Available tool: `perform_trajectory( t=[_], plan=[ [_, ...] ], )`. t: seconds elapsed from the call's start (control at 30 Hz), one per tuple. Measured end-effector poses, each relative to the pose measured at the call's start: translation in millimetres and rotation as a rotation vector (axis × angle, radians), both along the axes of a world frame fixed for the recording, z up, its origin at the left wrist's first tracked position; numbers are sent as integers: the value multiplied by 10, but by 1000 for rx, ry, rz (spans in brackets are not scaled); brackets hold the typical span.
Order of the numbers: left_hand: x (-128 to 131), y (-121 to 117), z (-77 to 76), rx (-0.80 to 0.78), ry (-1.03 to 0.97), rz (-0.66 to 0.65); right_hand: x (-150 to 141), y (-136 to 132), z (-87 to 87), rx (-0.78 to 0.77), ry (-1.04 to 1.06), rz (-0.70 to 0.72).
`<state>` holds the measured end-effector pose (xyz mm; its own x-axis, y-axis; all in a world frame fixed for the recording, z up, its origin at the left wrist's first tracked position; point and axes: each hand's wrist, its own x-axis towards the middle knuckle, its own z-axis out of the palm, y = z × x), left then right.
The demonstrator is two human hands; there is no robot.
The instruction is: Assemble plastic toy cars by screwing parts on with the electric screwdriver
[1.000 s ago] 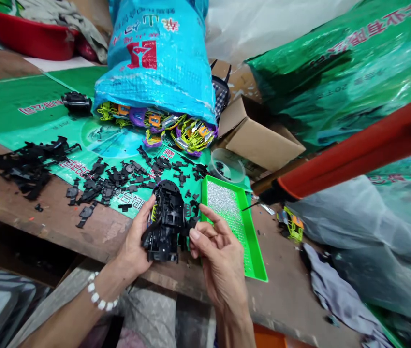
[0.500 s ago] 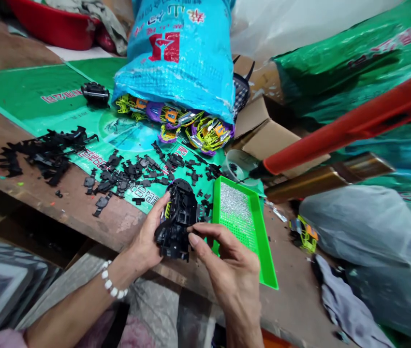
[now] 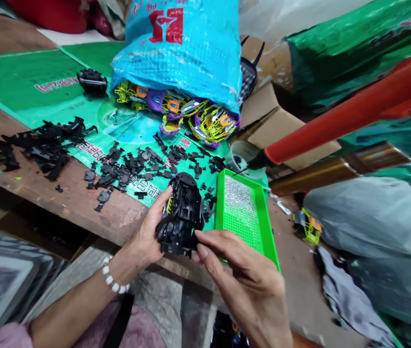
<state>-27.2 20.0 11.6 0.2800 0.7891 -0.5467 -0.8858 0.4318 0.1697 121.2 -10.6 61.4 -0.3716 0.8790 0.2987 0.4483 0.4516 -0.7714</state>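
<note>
My left hand point(image 3: 149, 232) grips a black plastic toy chassis point(image 3: 182, 212) from its left side, thumb up along its edge, above the front edge of the wooden table point(image 3: 64, 203). My right hand point(image 3: 243, 275) is closed in a pinch against the lower right corner of the same chassis; whether it holds a small part there is hidden. Loose black plastic parts point(image 3: 136, 166) lie scattered on the green woven sheet point(image 3: 27, 92) just behind the chassis. A white bead bracelet point(image 3: 113, 280) is on my left wrist.
A green tray point(image 3: 245, 215) with small silvery screws lies right of the chassis. A blue sack point(image 3: 180, 53) spills yellow and purple toy frames point(image 3: 191, 118). Behind are a cardboard box point(image 3: 285, 125), a small clear cup point(image 3: 242, 154), a red-handled tool point(image 3: 336, 121) and green sacks.
My right hand has slid from the chassis's right side down to its lower right corner. The view has tilted down and shifted slightly; the chassis stays in my left hand.
</note>
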Motion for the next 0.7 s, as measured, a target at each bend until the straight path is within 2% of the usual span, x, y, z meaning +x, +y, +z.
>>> perform_trajectory(
  t=[0.07,0.17,0.3,0.47,0.53,0.7],
  plan=[
    [-5,8,4,5,5,-9,10,9,41,-72,20,-28],
    [-1,24,16,27,36,53,21,-3,48,-121,18,-111],
    [13,-37,16,38,89,101,-1,-64,-20,8,-56,-148],
    [6,-196,-23,168,372,345,-149,-190,-154,154,-132,-121],
    [7,-197,-25,148,310,306,-210,-239,-196,180,-133,-152],
    [19,-115,17,111,49,89,-282,-318,-238,118,-171,-198]
  ],
)
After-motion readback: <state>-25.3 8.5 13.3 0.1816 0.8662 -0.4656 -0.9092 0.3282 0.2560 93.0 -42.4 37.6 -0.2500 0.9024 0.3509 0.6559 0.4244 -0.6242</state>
